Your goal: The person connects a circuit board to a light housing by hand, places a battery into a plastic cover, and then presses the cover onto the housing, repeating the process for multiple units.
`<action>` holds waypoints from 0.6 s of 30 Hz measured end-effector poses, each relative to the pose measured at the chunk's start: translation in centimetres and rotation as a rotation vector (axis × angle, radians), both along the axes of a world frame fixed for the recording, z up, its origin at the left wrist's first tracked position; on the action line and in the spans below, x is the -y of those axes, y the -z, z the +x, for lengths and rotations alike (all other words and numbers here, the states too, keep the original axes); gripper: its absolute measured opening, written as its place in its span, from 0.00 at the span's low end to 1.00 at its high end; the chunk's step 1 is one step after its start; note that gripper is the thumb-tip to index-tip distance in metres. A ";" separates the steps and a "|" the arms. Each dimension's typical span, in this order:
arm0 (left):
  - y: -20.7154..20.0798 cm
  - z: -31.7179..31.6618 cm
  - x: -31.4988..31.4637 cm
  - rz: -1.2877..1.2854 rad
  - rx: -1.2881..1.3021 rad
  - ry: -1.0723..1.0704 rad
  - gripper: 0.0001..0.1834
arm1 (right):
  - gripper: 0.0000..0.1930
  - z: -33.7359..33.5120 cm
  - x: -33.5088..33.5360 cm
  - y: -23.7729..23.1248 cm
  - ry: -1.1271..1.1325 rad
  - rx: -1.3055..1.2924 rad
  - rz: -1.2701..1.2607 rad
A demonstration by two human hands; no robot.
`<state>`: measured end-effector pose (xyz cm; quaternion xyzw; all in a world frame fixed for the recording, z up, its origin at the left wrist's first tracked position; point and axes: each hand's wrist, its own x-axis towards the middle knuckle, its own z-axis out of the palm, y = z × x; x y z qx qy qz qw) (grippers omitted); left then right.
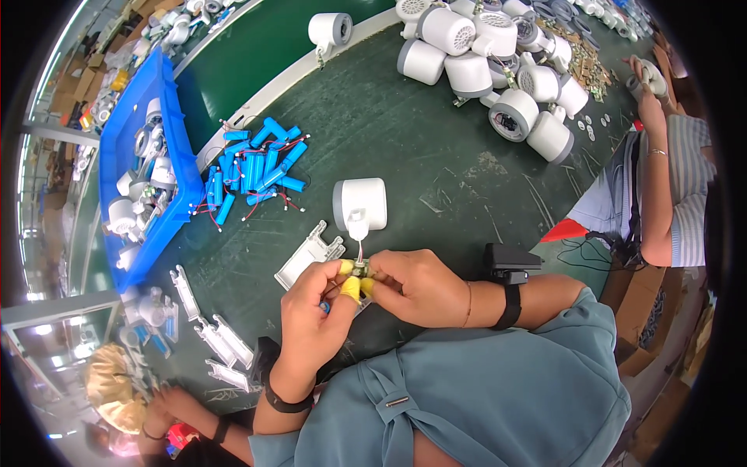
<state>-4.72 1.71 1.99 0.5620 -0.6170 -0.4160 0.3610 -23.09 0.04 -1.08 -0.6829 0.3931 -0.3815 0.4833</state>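
Note:
In front of me, my left hand [313,310] and my right hand [420,289] meet with yellow covers on some fingertips. Between them they pinch a small circuit board [359,269], partly hidden by the fingers. Thin wires run from it up to a white cylindrical housing [366,204] with a grey rim, which lies on its side just beyond. Beside my left hand lies a white plastic bracket [305,258], partly covered by the hand. A bit of blue [324,307] shows beneath my left fingers, too hidden to name.
Blue battery cells [257,165] with red wires lie in a pile at left, near a tilted blue bin [184,167] of parts. More white brackets [226,342] lie nearer. White housings [471,74] are heaped at the far right. Other people's arms [657,187] are at both sides.

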 end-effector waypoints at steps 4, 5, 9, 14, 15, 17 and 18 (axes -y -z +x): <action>-1.3 -0.5 0.6 0.081 0.175 0.032 0.10 | 0.07 -0.1 0.0 -0.3 0.023 -0.059 -0.095; -1.1 -0.7 0.8 0.065 0.179 0.018 0.10 | 0.07 -0.1 -0.1 -0.3 0.021 -0.059 -0.097; -1.2 -1.1 1.0 0.088 0.179 0.001 0.09 | 0.07 -0.2 -0.1 -0.1 0.007 -0.101 -0.143; -0.8 -1.1 1.0 0.038 0.156 0.003 0.10 | 0.11 -0.3 -0.2 0.2 -0.028 -0.122 -0.147; -0.8 -1.0 1.0 0.033 0.148 0.003 0.11 | 0.10 -0.3 -0.2 0.1 -0.022 -0.108 -0.131; -0.7 -0.9 0.9 0.051 0.131 -0.002 0.11 | 0.09 -0.2 -0.1 -0.3 -0.022 -0.098 -0.118; -0.6 -0.8 0.8 0.071 0.118 -0.002 0.11 | 0.07 -0.3 0.0 -0.7 -0.023 -0.093 -0.063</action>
